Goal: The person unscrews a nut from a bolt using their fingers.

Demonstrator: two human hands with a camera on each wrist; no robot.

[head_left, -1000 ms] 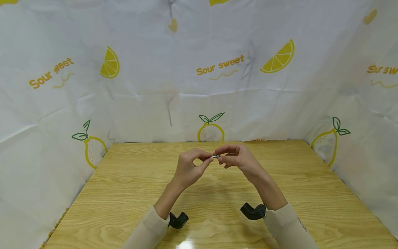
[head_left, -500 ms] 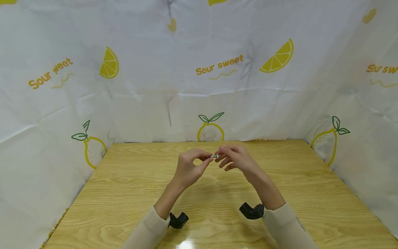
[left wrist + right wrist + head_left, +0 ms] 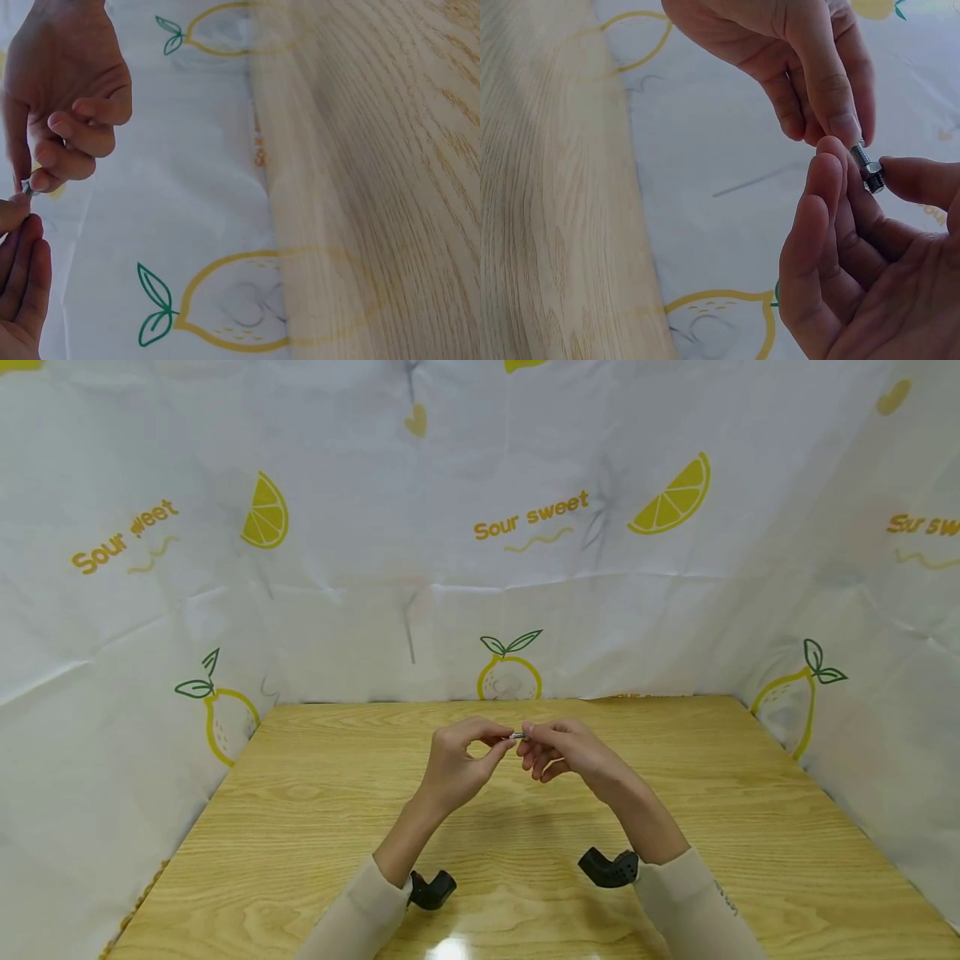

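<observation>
A small metal bolt (image 3: 861, 157) with a hex nut (image 3: 872, 171) threaded near its far end is held between both hands above the table. My left hand (image 3: 463, 762) pinches the bolt's other end between thumb and forefinger, covering that end. From the opposite side, my right hand (image 3: 576, 750) pinches the nut, its thumb (image 3: 911, 177) against one face and the forefinger behind it. The other right fingers are bent loosely. In the left wrist view the bolt (image 3: 27, 187) is a tiny grey piece where the fingertips meet.
Below the hands is a wood-grain table (image 3: 337, 827). A white cloth (image 3: 337, 635) printed with lemons surrounds its back and sides. Black curved devices (image 3: 432, 891) sit at both cuffs.
The right fingers came off the nut half a second ago, the thumb lifting, and now close on it again with the thumb lower. The left hand stays still with the bolt.
</observation>
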